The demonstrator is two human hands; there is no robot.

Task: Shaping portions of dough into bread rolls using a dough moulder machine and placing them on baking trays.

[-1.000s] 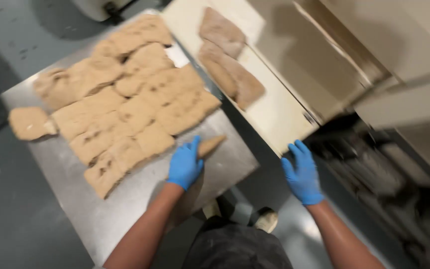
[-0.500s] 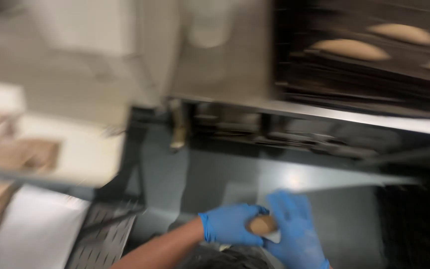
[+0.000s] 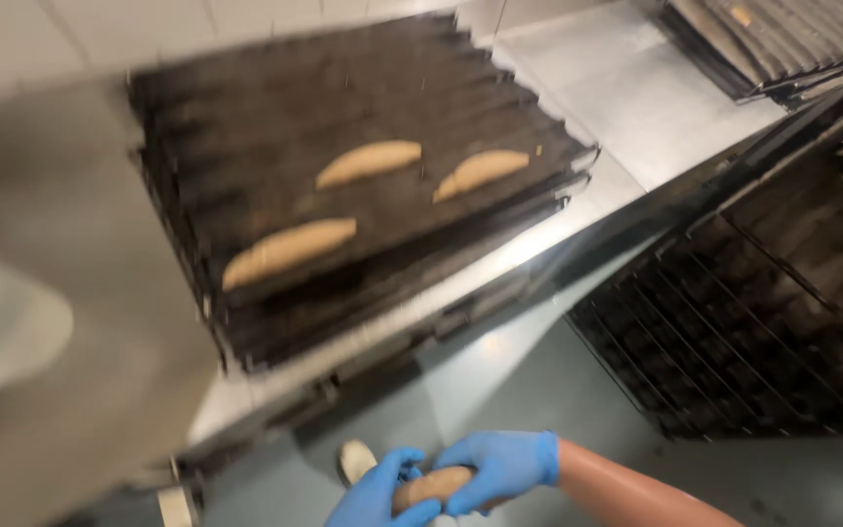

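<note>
Both my hands wear blue gloves and hold one small brown piece of dough low in the view. My left hand grips its left end and my right hand wraps its right end. Above them a dark corrugated baking tray lies on top of a stack of such trays on a steel table. Three elongated dough loaves rest on it: one at the front left, one in the middle and one to the right.
A dark rack of wire shelves stands at the right. More dark trays are stacked at the top right. A pale blurred object sits at the left. The grey floor lies below, with my shoe showing.
The view swung from the table of flat dough pieces to the dark tray with loaves. My left hand picked up a dough piece, and both hands now hold it.
</note>
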